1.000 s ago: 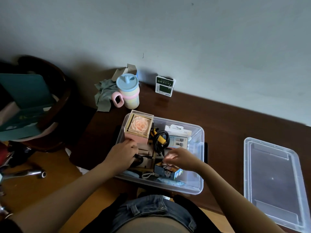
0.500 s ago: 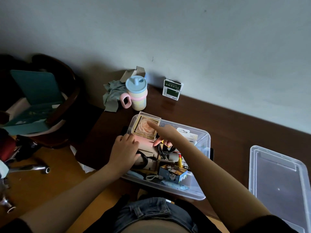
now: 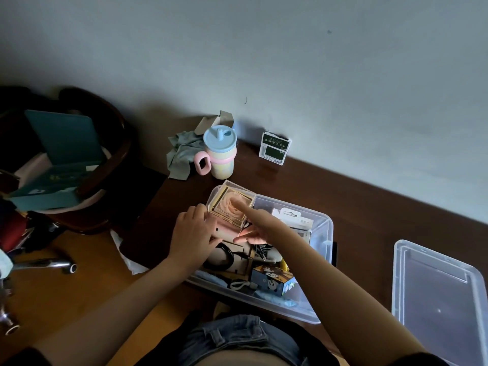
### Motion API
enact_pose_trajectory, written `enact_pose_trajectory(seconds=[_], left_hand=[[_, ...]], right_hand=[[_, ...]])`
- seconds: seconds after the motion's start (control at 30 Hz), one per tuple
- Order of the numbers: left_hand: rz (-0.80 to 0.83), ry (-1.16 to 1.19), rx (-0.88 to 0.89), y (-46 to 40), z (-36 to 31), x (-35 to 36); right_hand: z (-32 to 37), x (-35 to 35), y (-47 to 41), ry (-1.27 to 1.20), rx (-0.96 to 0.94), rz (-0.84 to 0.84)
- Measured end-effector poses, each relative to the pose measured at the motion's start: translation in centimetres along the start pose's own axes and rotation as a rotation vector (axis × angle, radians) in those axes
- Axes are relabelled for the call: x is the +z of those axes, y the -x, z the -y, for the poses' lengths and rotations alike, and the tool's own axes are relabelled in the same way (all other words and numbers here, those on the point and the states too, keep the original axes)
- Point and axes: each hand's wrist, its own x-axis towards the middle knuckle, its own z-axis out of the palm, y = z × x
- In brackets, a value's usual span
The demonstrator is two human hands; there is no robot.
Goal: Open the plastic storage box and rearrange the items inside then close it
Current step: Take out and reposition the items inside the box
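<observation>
A dark brown wooden table (image 3: pixel 369 207) runs along a plain pale grey wall (image 3: pixel 290 62), with a lighter wooden floor (image 3: pixel 79 286) to the left of it. Beside the table stands a dark round chair (image 3: pixel 111 159) holding a teal box (image 3: pixel 63 143). At the wall edge of the table sit a pastel sippy cup (image 3: pixel 219 154) with a blue lid and pink handle, a crumpled grey cloth (image 3: pixel 179 154) touching it, and a small green-and-white card pack (image 3: pixel 274 147) leaning on the wall.

The clear plastic storage box (image 3: pixel 323 233) sits open near the table's front edge, straight before the person. Its clear lid (image 3: pixel 438 299) lies flat on the table well to the right. Inside the box are a rose display case (image 3: pixel 231 206) in the far left corner, a white blister pack (image 3: pixel 293 220), black cables (image 3: pixel 221 256) and a small blue printed carton (image 3: pixel 272 282).

The left hand (image 3: pixel 194 233) rests against the near left side of the rose case, fingers loosely bent against it, not clearly gripping. The right hand (image 3: pixel 257 225) reaches over the case, index finger straight on its top, the other fingers relaxed and holding nothing
</observation>
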Motion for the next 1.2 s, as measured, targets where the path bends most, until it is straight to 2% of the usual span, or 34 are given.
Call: enact_pose_trajectory(seconds=[0.17,0.3,0.37,0.43,0.53,0.8,1.03,1.13,1.2], left_hand=[[-0.042,0.109,0.041,-0.1,0.6,-0.4],[-0.056,0.248,0.188,-0.7,1.1,-0.7],[0.016,0.285,0.291,-1.4,1.1,-0.5],[0.155,0.278,0.339,-2.2,0.7,0.2],[0.378,0.124,0.343,-3.8,-0.2,0.8],[0.434,-0.095,0.43,-5.5,-1.0,1.0],[0.59,0.056,0.346,-5.6,-1.0,0.2],[0.576,0.021,0.369,-5.4,-1.5,0.1],[0.669,0.104,0.396,-4.9,-1.5,0.0]], right_hand=[[-0.4,0.4,0.2,-0.024,-0.055,-0.041],[-0.7,-1.2,1.2,-0.011,-0.126,-0.045],[-1.3,-2.8,1.7,-0.035,-0.17,-0.067],[-2.1,-4.5,2.2,-0.1,-0.195,-0.104],[-3.6,-6.5,3.0,-0.228,-0.217,-0.131],[-5.6,-8.2,3.7,-0.292,-0.258,-0.111],[-5.7,-7.8,3.5,-0.306,-0.286,-0.103],[-5.5,-7.6,3.3,-0.333,-0.278,-0.089],[-5.4,-7.6,3.2,-0.348,-0.278,-0.074]])
